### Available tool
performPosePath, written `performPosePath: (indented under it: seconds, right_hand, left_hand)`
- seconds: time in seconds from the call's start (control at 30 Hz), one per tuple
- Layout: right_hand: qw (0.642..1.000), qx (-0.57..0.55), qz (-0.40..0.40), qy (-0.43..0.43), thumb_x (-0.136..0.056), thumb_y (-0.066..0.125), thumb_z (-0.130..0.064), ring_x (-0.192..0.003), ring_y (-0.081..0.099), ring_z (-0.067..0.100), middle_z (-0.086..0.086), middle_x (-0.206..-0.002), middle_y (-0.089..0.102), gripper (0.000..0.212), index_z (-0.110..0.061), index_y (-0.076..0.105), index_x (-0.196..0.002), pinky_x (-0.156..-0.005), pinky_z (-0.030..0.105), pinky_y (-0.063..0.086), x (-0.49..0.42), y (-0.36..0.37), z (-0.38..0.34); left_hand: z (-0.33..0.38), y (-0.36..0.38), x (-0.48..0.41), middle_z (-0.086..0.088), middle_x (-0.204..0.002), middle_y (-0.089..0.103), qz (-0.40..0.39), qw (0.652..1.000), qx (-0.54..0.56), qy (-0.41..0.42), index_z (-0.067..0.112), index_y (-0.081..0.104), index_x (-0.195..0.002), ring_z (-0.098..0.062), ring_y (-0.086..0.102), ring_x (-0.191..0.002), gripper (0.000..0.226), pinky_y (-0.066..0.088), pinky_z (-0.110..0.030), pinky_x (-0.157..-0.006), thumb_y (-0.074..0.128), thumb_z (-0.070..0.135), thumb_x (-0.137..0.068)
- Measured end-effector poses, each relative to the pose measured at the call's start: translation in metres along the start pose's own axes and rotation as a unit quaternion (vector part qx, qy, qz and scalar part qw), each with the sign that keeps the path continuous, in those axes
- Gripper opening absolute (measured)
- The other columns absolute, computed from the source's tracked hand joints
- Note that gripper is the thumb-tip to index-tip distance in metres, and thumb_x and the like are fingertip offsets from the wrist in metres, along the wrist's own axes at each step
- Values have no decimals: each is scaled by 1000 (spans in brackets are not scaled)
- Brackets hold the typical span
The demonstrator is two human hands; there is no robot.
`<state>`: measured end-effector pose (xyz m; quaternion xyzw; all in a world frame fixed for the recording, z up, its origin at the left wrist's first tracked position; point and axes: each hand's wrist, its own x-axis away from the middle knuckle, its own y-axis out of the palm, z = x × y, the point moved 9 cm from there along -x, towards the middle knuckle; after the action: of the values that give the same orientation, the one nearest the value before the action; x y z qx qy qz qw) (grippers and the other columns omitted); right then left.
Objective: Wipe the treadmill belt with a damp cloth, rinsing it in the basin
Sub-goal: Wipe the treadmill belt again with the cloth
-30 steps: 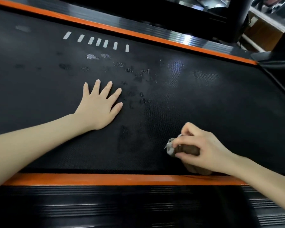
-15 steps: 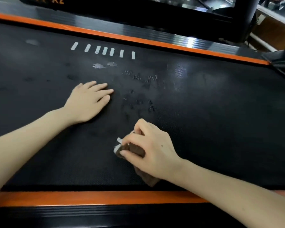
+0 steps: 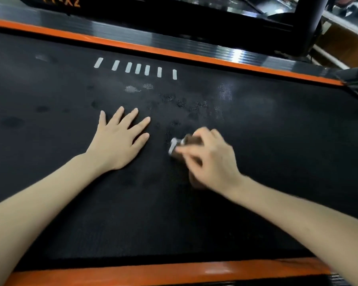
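Observation:
The black treadmill belt (image 3: 277, 151) fills most of the view, with pale smudges and dark damp patches near its middle. My left hand (image 3: 118, 139) lies flat on the belt, fingers straight and spread. Just to its right, my right hand (image 3: 211, 159) grips a bunched brown and grey cloth (image 3: 179, 145) and presses it on the belt. The hand is motion-blurred and covers most of the cloth. No basin is in view.
Orange side rails run along the far edge (image 3: 174, 51) and the near edge (image 3: 153, 271) of the belt. A row of white dashes (image 3: 137, 68) is printed near the far rail. A black upright post (image 3: 310, 21) stands at the back right.
My right hand has slid the cloth left and then farther up the belt, ending close beside my left hand. My left hand has spread its fingers again after drawing them together.

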<state>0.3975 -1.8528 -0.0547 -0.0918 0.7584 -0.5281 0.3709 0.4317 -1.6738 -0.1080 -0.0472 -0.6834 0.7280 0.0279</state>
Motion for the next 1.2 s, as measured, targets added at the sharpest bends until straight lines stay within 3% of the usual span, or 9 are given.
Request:
performPosePath:
  seconds: [0.1, 0.2, 0.3, 0.4, 0.57, 0.67, 0.77, 0.93, 1.2]
  right_hand:
    - [990, 69, 36, 121, -86, 59, -28, -86, 50, 29, 6, -97, 55, 18, -33, 74, -95, -57, 29, 39, -52, 16, 65]
    - [967, 111, 3, 230, -93, 50, -35, -103, 45, 28, 5, -116, 50, 24, -39, 67, -110, -74, 33, 42, -89, 32, 123]
    - [959, 97, -15, 268, -91, 52, -44, -106, 45, 27, 4, -119, 48, 28, -39, 63, -115, -80, 33, 40, -99, 40, 131]
    - [977, 49, -9, 209, -85, 59, -45, -96, 52, 29, 5, -109, 52, 26, -38, 68, -108, -82, 36, 47, -70, 31, 92]
    - [998, -41, -15, 41, -79, 55, -46, -80, 56, 20, -3, -93, 57, 27, -36, 72, -97, -62, 29, 49, -8, 11, 15]
    - [998, -1, 16, 67, -81, 55, -42, -79, 57, 23, -1, -88, 56, 22, -37, 73, -93, -59, 29, 47, -42, 18, 41]
    - [982, 59, 5, 182, -89, 54, -36, -94, 54, 27, 3, -99, 54, 21, -41, 70, -101, -71, 30, 40, -96, 39, 109]
    - [959, 51, 0, 280, -92, 47, -31, -100, 51, 31, 6, -107, 52, 26, -38, 68, -106, -81, 36, 44, -138, 58, 143]
    - [995, -8, -29, 95, -86, 60, -35, -88, 52, 20, -3, -94, 54, 18, -39, 71, -101, -68, 31, 44, -90, 50, 50]
  left_hand:
    - [-1, 3, -1, 2, -159, 5, -17, 1000, 0, -2, 38, 9, -149, -26, -1, -146, 58, 1, -55, -115, 5, 56, -94]
    - [-1, 5, -1, 4, -159, 3, -28, 1000, 6, 0, 40, 7, -149, -24, -2, -146, 77, -1, -56, -113, -14, 64, -78]
    - [-2, 4, -2, 5, -159, 2, -28, 1000, 4, -3, 40, 5, -149, -24, -3, -146, 89, -2, -56, -113, -21, 63, -67]
    - [0, 3, -2, 5, -159, 2, -27, 1000, 7, -3, 41, 6, -149, -24, -4, -146, 89, -1, -57, -113, -21, 63, -67]
    - [2, 4, -12, 5, -159, -1, -35, 999, -4, -4, 43, 4, -148, -27, -6, -145, 68, -2, -59, -111, -7, 65, -84]
    - [1, 1, -28, 7, -159, 0, -33, 999, 3, -6, 47, 5, -146, -27, -6, -145, 54, -2, -59, -112, 9, 57, -94]
    - [2, 3, -34, 8, -159, 1, -33, 999, 15, -8, 48, 7, -146, -27, -5, -146, 53, -3, -59, -112, 9, 56, -93]
    - [2, 4, -36, 8, -159, 0, -13, 1000, 2, -9, 48, 2, -146, -28, -5, -145, 75, -3, -60, -112, -18, 63, -75]
    - [3, 8, -37, 6, -159, -4, -18, 1000, -12, -9, 47, -4, -146, -29, -8, -145, 81, -1, -60, -112, -24, 60, -68]
